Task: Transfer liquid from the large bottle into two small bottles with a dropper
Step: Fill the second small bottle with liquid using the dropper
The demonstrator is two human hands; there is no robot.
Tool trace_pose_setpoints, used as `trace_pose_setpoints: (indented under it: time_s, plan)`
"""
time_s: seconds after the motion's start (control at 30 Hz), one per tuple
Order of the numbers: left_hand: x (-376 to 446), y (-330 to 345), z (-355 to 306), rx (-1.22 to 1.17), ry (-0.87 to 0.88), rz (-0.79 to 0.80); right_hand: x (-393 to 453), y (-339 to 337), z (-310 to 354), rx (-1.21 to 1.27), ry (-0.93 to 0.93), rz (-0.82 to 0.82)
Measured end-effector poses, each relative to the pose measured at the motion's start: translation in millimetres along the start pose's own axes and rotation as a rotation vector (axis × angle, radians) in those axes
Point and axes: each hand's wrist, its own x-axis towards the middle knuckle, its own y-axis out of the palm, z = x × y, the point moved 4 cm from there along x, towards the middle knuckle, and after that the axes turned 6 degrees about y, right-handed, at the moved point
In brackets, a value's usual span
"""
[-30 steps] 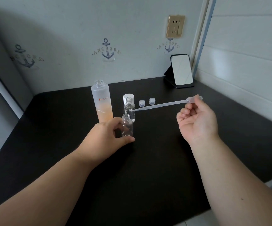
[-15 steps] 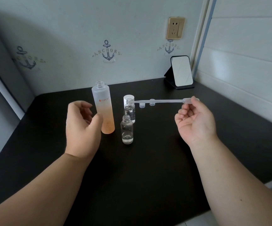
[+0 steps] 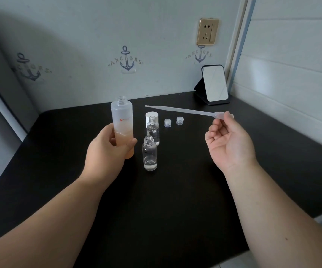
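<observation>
Gripping large bottle (image 3: 122,120), peach liquid low: left hand (image 3: 106,151) | right hand (image 3: 228,144) pinching dropper (image 3: 185,111)

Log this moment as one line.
left hand grips large bottle | right hand pinches dropper bulb | both small bottles uncapped

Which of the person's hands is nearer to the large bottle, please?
Left. The left hand grips the large bottle; the right hand is off to its right, pinching the dropper.
</observation>
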Motion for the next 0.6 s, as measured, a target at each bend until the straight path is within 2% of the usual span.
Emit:
trace_pose_setpoints:
  time_s: [0.27,0.6]
  plan:
    - [-3.8,0.7,-6.2,0.024,0.038,0.015,-1.9,1.5,1.7,0.011,-0.011,0.020]
    - [-1.3,-1.6,-5.7,0.165,0.115,-0.005,-1.4,1.3,3.5,-0.064,-0.048,-0.007]
